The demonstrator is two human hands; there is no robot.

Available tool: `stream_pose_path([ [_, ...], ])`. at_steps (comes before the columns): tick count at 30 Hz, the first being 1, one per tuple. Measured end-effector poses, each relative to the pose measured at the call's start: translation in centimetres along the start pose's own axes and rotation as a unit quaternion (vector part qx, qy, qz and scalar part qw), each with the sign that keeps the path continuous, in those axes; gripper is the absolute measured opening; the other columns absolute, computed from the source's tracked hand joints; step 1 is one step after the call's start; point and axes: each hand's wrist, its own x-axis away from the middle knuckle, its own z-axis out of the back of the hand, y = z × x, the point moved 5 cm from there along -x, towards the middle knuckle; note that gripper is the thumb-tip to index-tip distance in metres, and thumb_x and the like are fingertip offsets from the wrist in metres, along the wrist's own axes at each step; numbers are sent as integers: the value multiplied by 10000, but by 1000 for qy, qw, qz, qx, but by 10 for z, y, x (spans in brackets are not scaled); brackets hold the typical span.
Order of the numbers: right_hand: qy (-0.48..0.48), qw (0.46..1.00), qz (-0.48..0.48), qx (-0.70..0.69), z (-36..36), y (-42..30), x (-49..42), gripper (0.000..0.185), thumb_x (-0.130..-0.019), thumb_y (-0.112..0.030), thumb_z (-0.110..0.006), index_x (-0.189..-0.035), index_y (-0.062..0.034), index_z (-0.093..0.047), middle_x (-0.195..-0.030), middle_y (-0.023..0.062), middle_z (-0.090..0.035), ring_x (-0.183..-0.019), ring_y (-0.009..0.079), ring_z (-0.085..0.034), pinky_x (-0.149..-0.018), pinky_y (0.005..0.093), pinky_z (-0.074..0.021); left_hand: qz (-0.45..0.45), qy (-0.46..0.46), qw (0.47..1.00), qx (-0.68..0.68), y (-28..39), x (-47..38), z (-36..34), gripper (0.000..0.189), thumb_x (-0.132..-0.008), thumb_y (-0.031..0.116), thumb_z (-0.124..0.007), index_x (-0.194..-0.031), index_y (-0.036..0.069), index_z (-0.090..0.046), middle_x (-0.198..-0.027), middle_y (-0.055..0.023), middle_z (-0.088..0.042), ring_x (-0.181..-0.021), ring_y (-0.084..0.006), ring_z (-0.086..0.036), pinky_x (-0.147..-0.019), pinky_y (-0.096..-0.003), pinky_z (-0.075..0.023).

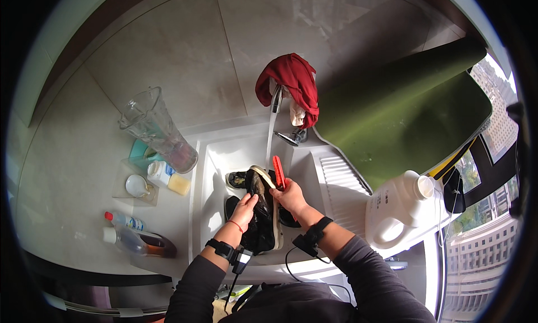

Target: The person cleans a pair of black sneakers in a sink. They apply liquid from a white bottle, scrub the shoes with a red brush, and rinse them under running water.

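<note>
Over a white laundry sink, both hands are on a wet black shoe with a white sole. My left hand grips the shoe's upper on its left side. My right hand is closed around a red brush, with its fingers also against the shoe's sole edge. The brush's bristles are hidden from view. Water runs from a chrome faucet just behind the shoe. Other dark footwear lies in the basin, partly hidden beneath and behind the held shoe. A red cloth hangs over the faucet.
On the left ledge stand a clear glass vase, a white container, a yellow soap bar, a white cup and two bottles. To the right are a ribbed washboard, a large white jug and a green mat.
</note>
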Motion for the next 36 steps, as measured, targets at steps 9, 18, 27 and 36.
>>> stream_pose_path([
  [9,10,999,14,44,-3,6,-3,372,-829,-226,-725,-1113,-9,-617,-927,122,-699,-837,213,-667,-809,329,-509,-39,5,997,-73,22,17,-7,373,-987,291,-577,-1276,58,-549,-1173,-26,-610,-1083,-121,-520,-961,-303,-406],
  [18,-21,1000,-3,-10,-6,12,-12,343,-899,-239,-675,-1124,14,-617,-927,112,-700,-818,212,-654,-794,322,-499,-80,8,980,-180,46,36,-23,689,-890,181,-693,-1476,119,-335,-1436,-115,-435,-1333,-224,-392,-1105,-340,-303],
  [27,24,994,27,99,2,15,-21,253,-948,-214,-609,-1083,-1,-608,-814,40,-617,-747,133,-546,-708,307,-468,-161,31,960,-228,37,26,-21,655,-789,-67,-611,-1344,238,-446,-1326,-190,-463,-1248,-322,-457,-1064,-384,-375],
  [36,21,994,6,107,7,27,-30,370,-926,-313,-663,-1127,-10,-599,-826,26,-638,-752,123,-568,-704,294,-478,-173,-27,955,-237,45,20,-29,631,-763,-140,-554,-1294,177,-429,-1315,-79,-452,-1277,-202,-408,-1068,-324,-333],
])
